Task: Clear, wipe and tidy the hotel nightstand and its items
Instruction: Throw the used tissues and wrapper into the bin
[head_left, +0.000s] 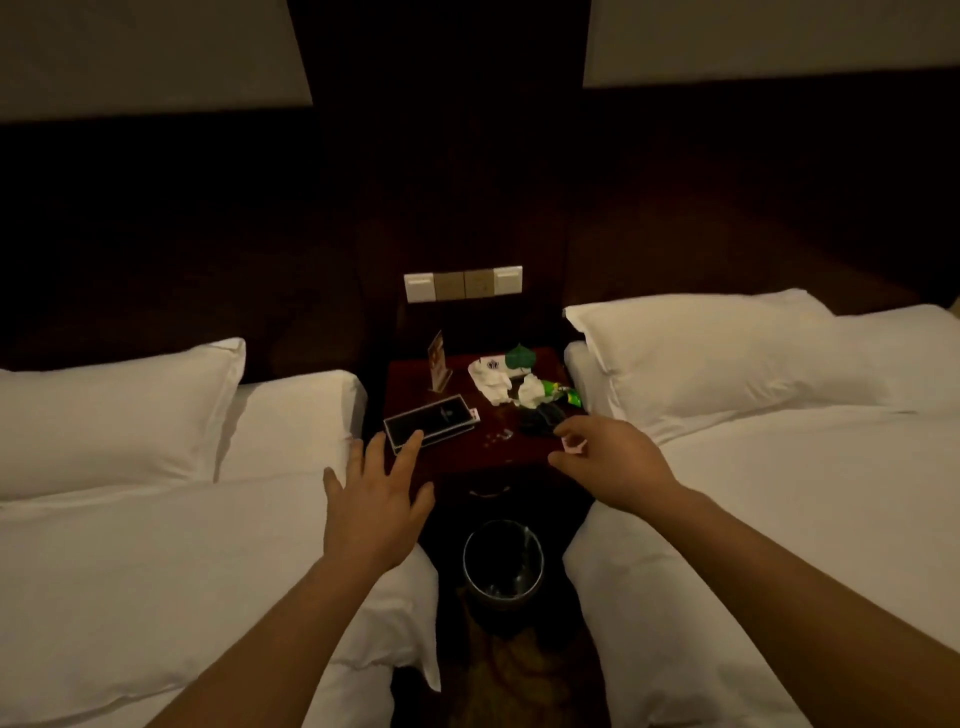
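Observation:
The dark red nightstand (457, 457) stands between two white beds. On it lie a black folder (434, 422) at the front left, an upright card (438, 364), crumpled white tissues (491, 383), a green leaf-shaped item (519, 357), a green wrapper (563, 393), a dark object (540, 420) and small crumbs (496, 435). My left hand (374, 501) is spread flat, its fingertips at the folder's near edge. My right hand (608, 462) hovers over the front right corner by the dark object, fingers loosely curled, holding nothing that I can make out.
A round waste bin (503, 561) with a liner stands on the floor in front of the nightstand. The left bed (156, 545) and right bed (779, 519) flank the narrow gap. A switch panel (463, 283) sits on the dark wall behind.

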